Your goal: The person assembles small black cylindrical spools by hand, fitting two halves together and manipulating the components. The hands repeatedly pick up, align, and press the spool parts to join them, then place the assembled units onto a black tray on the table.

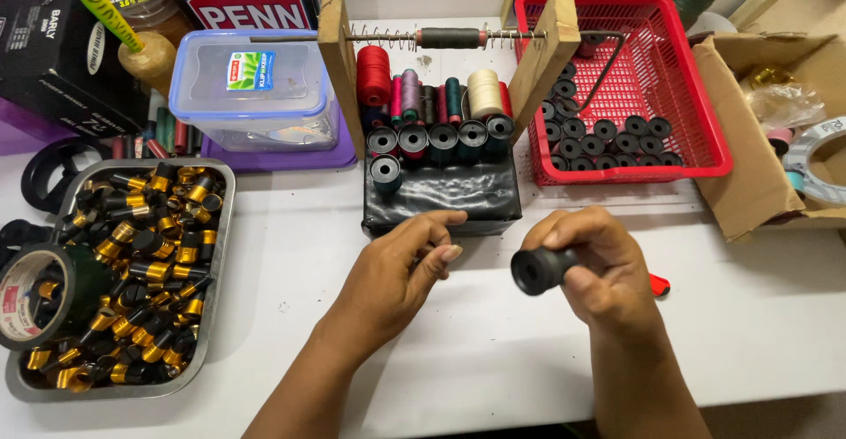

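White table [493, 351] — bears metal tray [222, 254], red basket [716, 144], black block [441, 197], cardboard box [749, 183], tape roll [35, 293].

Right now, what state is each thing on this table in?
Right hand: closed on a black tube.
Left hand: fingers curled, holding nothing visible.
Clear plastic box: lid on.
Metal tray: heaped with black and gold parts.
Red basket: partly filled with black tubes.
Cardboard box: open.

Tabletop [493, 351]: metal tray [222, 227] of small parts at left, tape roll [35, 298] on its near-left edge; lidded plastic box [256, 86] behind it. Centre rear, wooden frame [339, 60] holding thread spools [432, 95]. Right rear, basket [705, 113] containing bobbins [608, 144]; cardboard box [749, 166] farthest right.
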